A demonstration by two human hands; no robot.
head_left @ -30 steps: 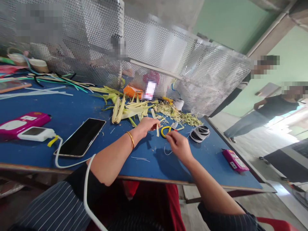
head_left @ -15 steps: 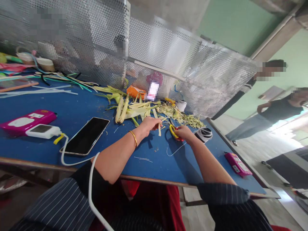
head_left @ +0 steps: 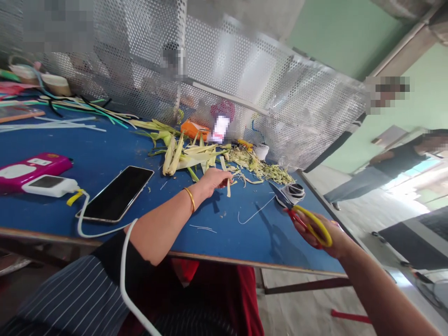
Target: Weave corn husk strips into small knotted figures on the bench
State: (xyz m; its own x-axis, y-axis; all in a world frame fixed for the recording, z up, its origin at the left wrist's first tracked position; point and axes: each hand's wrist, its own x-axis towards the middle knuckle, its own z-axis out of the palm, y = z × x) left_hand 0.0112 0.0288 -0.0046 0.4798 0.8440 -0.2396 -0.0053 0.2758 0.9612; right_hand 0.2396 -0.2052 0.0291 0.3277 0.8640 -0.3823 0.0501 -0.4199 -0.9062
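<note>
In my left hand [head_left: 214, 181] a narrow strip of corn husk [head_left: 228, 188] is pinched, its end hanging below the fingers. My right hand [head_left: 322, 235] grips a pair of scissors [head_left: 312, 224] with yellow and red handles, raised over the table's right side, blades pointing left and away from me. Just beyond the blades lies a roll of white and black cord [head_left: 293, 192]. Behind my left hand are whole corn husks [head_left: 173, 156], and to their right a pile of cut husk pieces [head_left: 268, 169].
On the left of the blue table [head_left: 115, 151] are a black phone [head_left: 119, 193], a white cabled device [head_left: 51, 185] and a magenta box [head_left: 35, 168]. A perforated metal screen [head_left: 231, 60] borders the far side. Two people stand at the right.
My right hand has moved right and toward me with the scissors, away from the husk strip. My left hand stays nearly in place, still pinching the strip.
</note>
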